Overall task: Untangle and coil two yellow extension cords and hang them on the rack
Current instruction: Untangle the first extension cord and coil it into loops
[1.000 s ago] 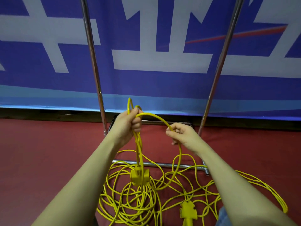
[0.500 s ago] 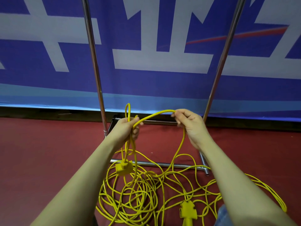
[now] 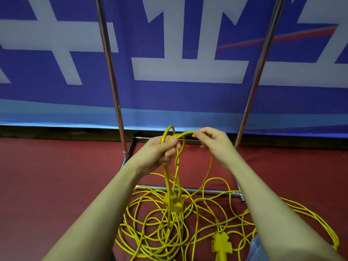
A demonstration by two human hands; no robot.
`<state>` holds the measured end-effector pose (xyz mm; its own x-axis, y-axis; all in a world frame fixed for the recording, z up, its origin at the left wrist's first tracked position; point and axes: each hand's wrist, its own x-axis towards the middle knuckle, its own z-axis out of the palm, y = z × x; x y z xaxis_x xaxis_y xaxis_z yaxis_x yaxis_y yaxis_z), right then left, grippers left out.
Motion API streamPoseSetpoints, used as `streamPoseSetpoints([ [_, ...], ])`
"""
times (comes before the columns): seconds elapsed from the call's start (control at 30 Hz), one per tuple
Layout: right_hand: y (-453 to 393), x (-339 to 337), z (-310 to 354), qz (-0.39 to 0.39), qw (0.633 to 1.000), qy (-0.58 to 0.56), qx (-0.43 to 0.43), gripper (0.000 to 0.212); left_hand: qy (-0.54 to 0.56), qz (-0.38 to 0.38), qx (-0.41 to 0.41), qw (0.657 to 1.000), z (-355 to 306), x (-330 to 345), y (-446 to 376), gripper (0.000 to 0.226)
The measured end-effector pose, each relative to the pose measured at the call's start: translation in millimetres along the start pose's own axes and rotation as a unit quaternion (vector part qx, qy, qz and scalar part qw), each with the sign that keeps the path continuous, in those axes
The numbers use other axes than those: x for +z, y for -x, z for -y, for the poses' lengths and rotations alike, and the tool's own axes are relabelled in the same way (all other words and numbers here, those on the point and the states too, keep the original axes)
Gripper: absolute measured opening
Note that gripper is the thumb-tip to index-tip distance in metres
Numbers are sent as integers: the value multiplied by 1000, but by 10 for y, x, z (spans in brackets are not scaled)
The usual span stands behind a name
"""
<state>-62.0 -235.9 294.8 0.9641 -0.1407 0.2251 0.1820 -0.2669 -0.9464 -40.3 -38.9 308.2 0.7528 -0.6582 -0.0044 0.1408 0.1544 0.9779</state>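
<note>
My left hand (image 3: pixel 160 150) grips a few loops of a yellow extension cord (image 3: pixel 170 178); the loops hang down with a yellow socket block (image 3: pixel 174 202) dangling at their lower end. My right hand (image 3: pixel 212 140) pinches the same cord just right of the left hand, and from it a strand drops to the floor. A tangled heap of yellow cord (image 3: pixel 154 232) lies on the red floor below. A second yellow socket block (image 3: pixel 221 243) lies at the lower right. The metal rack (image 3: pixel 111 72) stands behind, its two uprights rising out of view.
The rack's base bars (image 3: pixel 207 191) lie on the red floor (image 3: pixel 56 176) under the cords. A blue and white banner (image 3: pixel 178 68) hangs close behind the rack. More cord loops (image 3: pixel 320 223) trail to the right. A bit of blue denim (image 3: pixel 258 247) shows at the bottom.
My right hand has moved left, bringing the cord arc up to my left hand. The hanging socket block has swung to the right.
</note>
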Motion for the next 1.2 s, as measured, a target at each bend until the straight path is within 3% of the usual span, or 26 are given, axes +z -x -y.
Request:
streamPoseSetpoints([
  [0.23, 153, -38, -378, -4, 991, -68, 111, 9, 131, -45, 81, 987, -185, -16, -58, 21],
  [0.4, 73, 55, -212, -69, 990, -98, 70, 23, 51, -58, 43, 996, -134, -12, -45, 28],
  [0.5, 1, -12, -109, -86, 994, -54, 30, 20, 18, -59, 16, 998, -142, -57, -8, 33],
  [0.67, -4, 16, -64, -82, 993, -84, 9, 14, 14, -97, -32, 995, -149, -160, 19, 46],
  [0.77, 7, 36, -67, -49, 998, -49, -9, 19, 23, -131, -42, 990, -88, -215, -1, 50],
  [0.87, 31, 25, -20, 23, 1000, 13, -10, 19, 18, -141, -41, 989, -16, -237, -5, 41],
  [1.03, 66, 34, 102, 141, 977, 156, -21, 6, -13, -145, -51, 988, 52, -210, -17, 32],
  [1.2, 79, 162, 169, 160, 977, 138, -38, 4, -74, -107, -92, 987, 123, -138, -19, 34],
])
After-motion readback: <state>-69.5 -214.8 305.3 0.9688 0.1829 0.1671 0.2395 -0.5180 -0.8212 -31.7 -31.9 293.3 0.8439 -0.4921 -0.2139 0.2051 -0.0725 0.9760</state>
